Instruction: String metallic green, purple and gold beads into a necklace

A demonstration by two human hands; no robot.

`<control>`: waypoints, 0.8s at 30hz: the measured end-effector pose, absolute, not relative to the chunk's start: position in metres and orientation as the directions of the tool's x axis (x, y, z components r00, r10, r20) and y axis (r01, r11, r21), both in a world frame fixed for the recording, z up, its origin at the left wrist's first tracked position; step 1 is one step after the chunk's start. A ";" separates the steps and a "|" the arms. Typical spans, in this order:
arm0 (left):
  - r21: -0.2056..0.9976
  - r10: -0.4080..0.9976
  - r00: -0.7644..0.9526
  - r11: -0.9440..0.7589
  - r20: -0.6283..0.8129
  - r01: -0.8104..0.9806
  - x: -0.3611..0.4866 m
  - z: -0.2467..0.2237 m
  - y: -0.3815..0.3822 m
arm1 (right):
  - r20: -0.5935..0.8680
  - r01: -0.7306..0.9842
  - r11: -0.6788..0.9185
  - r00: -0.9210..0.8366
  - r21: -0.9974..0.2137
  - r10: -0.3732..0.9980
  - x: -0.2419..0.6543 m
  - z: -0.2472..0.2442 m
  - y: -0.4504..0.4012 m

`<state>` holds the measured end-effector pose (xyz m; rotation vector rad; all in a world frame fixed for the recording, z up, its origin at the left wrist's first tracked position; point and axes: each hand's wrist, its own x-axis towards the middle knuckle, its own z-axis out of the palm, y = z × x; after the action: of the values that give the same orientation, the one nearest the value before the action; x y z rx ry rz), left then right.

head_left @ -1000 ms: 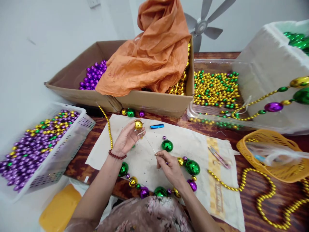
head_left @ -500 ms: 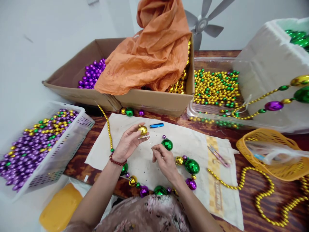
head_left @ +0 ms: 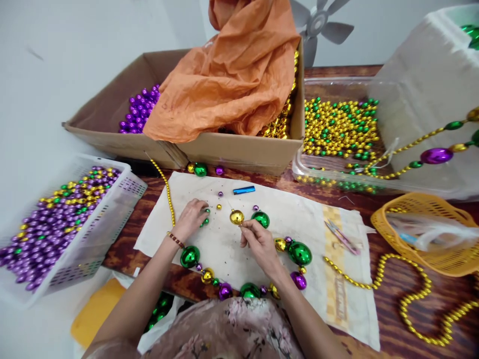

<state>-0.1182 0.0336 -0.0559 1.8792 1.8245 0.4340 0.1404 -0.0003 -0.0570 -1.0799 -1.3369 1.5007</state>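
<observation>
My left hand is low over the white cloth, its fingers curled at small green beads; whether it grips one is unclear. Just above the cloth, my right hand pinches a thin needle that carries a gold ball. Right behind this ball sits a large green ball. A strand of green, purple and gold balls curves along the cloth's near side, with a big green ball at its left end. A small gold bead and a small purple bead lie between my hands.
A blue lighter and scissors rest on the cloth. Behind stands a cardboard box under orange fabric. A white basket of beads is left; a clear bin and a yellow basket are right.
My left hand has left the gold ball and moved down-left to the green beads. The ball now hangs on the needle at my right hand. The view has shifted slightly.
</observation>
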 end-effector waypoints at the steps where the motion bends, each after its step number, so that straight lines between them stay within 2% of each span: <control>1: 0.531 0.991 0.076 -0.007 -0.107 0.847 -0.117 -0.058 0.033 | -0.075 -0.034 -0.089 -0.287 -0.995 0.955 0.140 -0.058 -0.002; 4: 0.571 0.992 0.075 -0.002 -0.104 0.821 -0.115 -0.061 0.037 | -0.083 -0.018 -0.092 -0.289 -0.996 0.954 0.140 -0.062 -0.003; 6: 0.707 0.994 0.002 0.076 -0.109 0.703 -0.115 -0.059 0.041 | -0.081 -0.004 -0.086 -0.296 -0.996 0.952 0.141 -0.064 -0.004; 8: 0.890 0.981 -0.084 0.196 -0.177 0.411 -0.114 -0.052 0.043 | -0.069 0.010 -0.069 -0.318 -0.998 0.946 0.142 -0.066 -0.005; 10: 0.957 0.954 -0.088 0.288 -0.286 0.022 -0.111 -0.042 0.043 | -0.052 0.022 -0.047 -0.358 -0.999 0.932 0.142 -0.068 -0.006; 12: 0.906 0.936 -0.025 0.333 -0.351 -0.261 -0.106 -0.030 0.041 | -0.036 0.028 -0.027 -0.394 -0.999 0.918 0.142 -0.070 -0.008; 15: 0.827 0.930 0.031 0.341 -0.366 -0.447 -0.097 -0.017 0.039 | -0.010 0.027 0.001 -0.402 -1.000 0.915 0.141 -0.068 -0.009; 18: 0.794 0.934 0.039 0.323 -0.355 -0.515 -0.091 -0.013 0.038 | 0.019 0.041 0.038 -0.400 -0.998 0.916 0.143 -0.064 -0.009; 24: 0.780 0.934 0.029 0.315 -0.357 -0.541 -0.083 -0.012 0.040 | 0.030 0.108 0.081 -0.411 -0.991 0.911 0.148 -0.057 -0.009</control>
<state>-0.0835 0.0399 -0.0116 0.5012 0.9855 1.2138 0.1476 -0.0085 -0.0573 -1.0272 -1.6369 1.4065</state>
